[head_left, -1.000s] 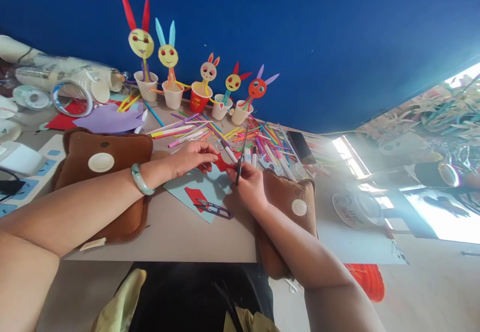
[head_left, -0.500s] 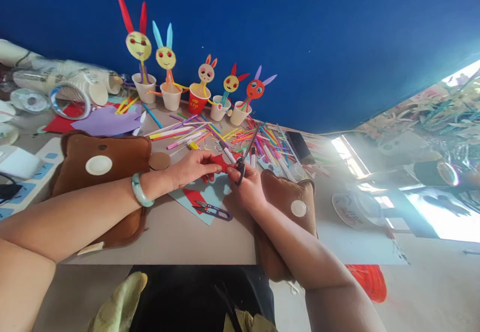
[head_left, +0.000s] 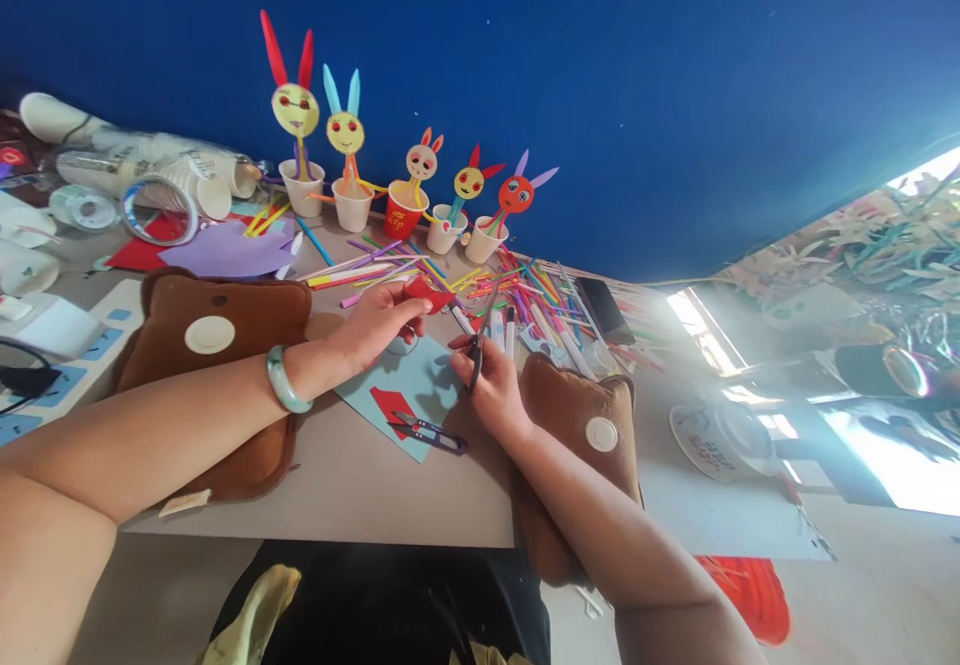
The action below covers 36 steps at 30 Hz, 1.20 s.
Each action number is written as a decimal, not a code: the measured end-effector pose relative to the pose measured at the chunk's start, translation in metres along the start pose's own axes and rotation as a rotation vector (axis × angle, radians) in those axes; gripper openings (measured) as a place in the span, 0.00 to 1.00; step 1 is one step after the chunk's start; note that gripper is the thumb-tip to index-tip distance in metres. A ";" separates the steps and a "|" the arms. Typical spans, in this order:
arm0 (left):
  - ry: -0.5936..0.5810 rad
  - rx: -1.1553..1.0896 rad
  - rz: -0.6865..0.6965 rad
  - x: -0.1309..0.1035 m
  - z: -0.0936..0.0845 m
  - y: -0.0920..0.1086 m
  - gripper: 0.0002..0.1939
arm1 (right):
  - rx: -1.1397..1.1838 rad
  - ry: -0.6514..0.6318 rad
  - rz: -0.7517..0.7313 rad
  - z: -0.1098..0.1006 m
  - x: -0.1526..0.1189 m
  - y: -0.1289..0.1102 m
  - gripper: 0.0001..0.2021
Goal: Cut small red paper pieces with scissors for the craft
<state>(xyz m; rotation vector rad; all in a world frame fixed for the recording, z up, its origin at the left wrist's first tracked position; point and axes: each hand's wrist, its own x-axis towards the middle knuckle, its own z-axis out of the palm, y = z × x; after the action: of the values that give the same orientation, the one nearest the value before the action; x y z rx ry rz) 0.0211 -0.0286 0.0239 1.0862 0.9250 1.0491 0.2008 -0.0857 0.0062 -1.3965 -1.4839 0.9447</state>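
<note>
Between the fingers of my left hand (head_left: 382, 322) is a small piece of red paper (head_left: 429, 294). My right hand (head_left: 491, 380) grips black-handled scissors (head_left: 475, 350), their blades pointing up and away from me. A gap separates the two hands. Below them on the table lies a light blue sheet (head_left: 420, 380), with another red paper piece (head_left: 386, 403) and small dark thread snips (head_left: 431, 433) on top of it. The snips' blades overlap the red piece.
Rabbit-faced figures in cups (head_left: 352, 205) line the blue wall. Colourful sticks and markers (head_left: 525, 295) are scattered behind my hands. Brown cushions (head_left: 225, 395) flank the work area. A phone (head_left: 604, 310) lies at the back right, and tape rolls (head_left: 159, 210) at the left.
My hands have moved apart. The red paper has gone up and left with my left hand, while the scissors have come away from it. The view has shifted slightly.
</note>
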 end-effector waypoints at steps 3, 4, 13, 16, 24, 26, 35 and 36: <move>0.024 -0.058 0.004 0.001 -0.001 0.001 0.09 | -0.051 -0.005 -0.033 0.000 0.000 0.002 0.14; 0.018 -0.084 0.001 0.001 -0.002 0.001 0.09 | -0.052 -0.014 -0.032 0.000 0.000 0.002 0.14; 0.050 -0.202 -0.001 -0.001 0.001 0.002 0.12 | -0.071 -0.176 0.014 -0.001 -0.001 0.001 0.19; 0.064 -0.201 -0.008 -0.002 0.002 0.003 0.12 | -0.112 -0.227 0.014 -0.001 -0.002 0.000 0.22; 0.042 -0.169 -0.006 -0.003 0.002 0.001 0.11 | -0.111 -0.248 0.006 0.000 -0.002 -0.003 0.25; 0.033 -0.177 -0.010 -0.003 0.003 0.001 0.11 | -0.111 -0.241 0.002 0.001 -0.002 -0.003 0.25; -0.019 -0.194 -0.015 -0.008 0.007 0.006 0.09 | -0.101 -0.236 0.021 0.001 -0.001 -0.001 0.25; -0.022 -0.192 -0.015 -0.008 0.006 0.005 0.09 | -0.100 -0.236 0.023 0.001 -0.001 -0.001 0.24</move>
<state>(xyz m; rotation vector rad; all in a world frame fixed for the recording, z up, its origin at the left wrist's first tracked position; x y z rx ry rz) 0.0242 -0.0369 0.0310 0.9279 0.7960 1.0888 0.1993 -0.0868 0.0063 -1.4137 -1.7134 1.0933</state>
